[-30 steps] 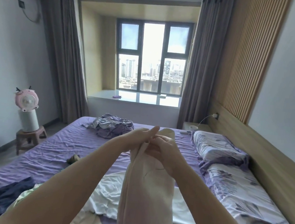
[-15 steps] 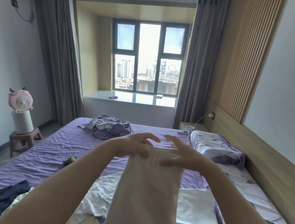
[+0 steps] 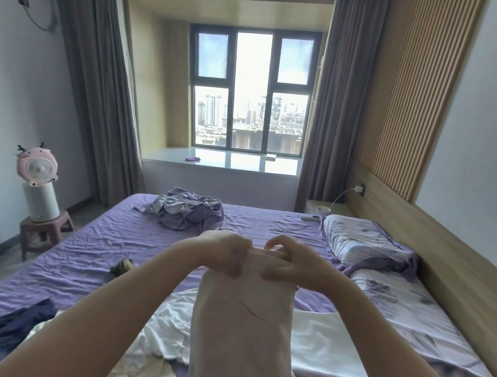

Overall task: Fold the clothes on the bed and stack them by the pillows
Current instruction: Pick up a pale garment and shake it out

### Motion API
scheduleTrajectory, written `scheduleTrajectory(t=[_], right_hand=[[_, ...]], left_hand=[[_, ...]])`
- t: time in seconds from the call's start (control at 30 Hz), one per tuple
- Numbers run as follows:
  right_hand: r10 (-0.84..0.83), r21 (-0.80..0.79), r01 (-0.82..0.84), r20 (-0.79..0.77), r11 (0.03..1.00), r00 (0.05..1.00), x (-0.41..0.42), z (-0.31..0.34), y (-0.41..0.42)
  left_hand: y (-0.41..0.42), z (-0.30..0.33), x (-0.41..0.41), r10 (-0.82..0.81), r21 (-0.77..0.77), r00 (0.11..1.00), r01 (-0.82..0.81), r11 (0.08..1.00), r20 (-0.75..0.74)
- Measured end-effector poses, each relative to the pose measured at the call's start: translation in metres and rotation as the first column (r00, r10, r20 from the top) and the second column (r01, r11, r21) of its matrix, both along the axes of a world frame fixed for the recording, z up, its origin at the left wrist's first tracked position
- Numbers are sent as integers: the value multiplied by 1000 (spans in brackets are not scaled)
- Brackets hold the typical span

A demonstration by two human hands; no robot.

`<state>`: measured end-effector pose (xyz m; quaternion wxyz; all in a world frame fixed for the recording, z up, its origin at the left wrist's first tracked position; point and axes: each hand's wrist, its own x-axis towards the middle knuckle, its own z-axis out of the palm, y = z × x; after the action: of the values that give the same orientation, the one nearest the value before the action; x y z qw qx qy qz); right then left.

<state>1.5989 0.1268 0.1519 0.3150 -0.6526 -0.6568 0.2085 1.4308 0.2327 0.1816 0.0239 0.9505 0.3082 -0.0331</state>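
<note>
Since half a sec ago both hands went from splayed fingers to curled: left hand (image 3: 223, 255) and right hand (image 3: 290, 262) now pinch the top edge of the pale garment (image 3: 243, 327), held up in the air over the bed (image 3: 85, 250) w/ its lower part hanging. Folded stack (image 3: 327, 352) lies just right of it, near the pillow (image 3: 361, 243). Risk: grips sit close together, so outer edges may sag & the fold go crooked; a slip drops it onto the loose white cloth (image 3: 169, 331) below.
</note>
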Motion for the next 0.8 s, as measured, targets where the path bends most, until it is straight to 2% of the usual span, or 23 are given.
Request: scheduleTrajectory(t=[0.07, 0.13, 0.17, 0.33, 0.47, 0.63, 0.73, 0.8], right_hand=[[56, -119, -36, 169, 992, 984, 5, -3, 1], [59, -127, -14, 354, 992, 933, 10, -7, 6], [38, -104, 3, 394, 995, 918, 11, -8, 10], [-44, 63, 25, 321, 998, 946, 4, -25, 25], [-164, 136, 130, 283, 982, 945, 1, -55, 38], [-291, 288, 225, 209, 931, 934, 8, -88, 57], [-367, 388, 262, 227, 884, 902, 9, -100, 61], [-366, 451, 213, 284, 867, 886, 8, -109, 59]], left_hand=[[8, -3, -4, 14, -59, 999, -11, 998, 47], [14, -6, -4, 16, -106, 998, -9, 994, 62], [16, -6, -3, 14, -114, 998, -7, 993, 59], [24, -12, 5, 23, -17, 999, -23, 1000, 39], [29, -38, 13, 61, 20, 995, -62, 998, 84], [52, -69, 19, -46, 237, 994, 23, 971, 94], [61, -81, 18, -139, 383, 974, 62, 922, 176], [58, -88, 11, -210, 410, 944, 90, 908, 256]])
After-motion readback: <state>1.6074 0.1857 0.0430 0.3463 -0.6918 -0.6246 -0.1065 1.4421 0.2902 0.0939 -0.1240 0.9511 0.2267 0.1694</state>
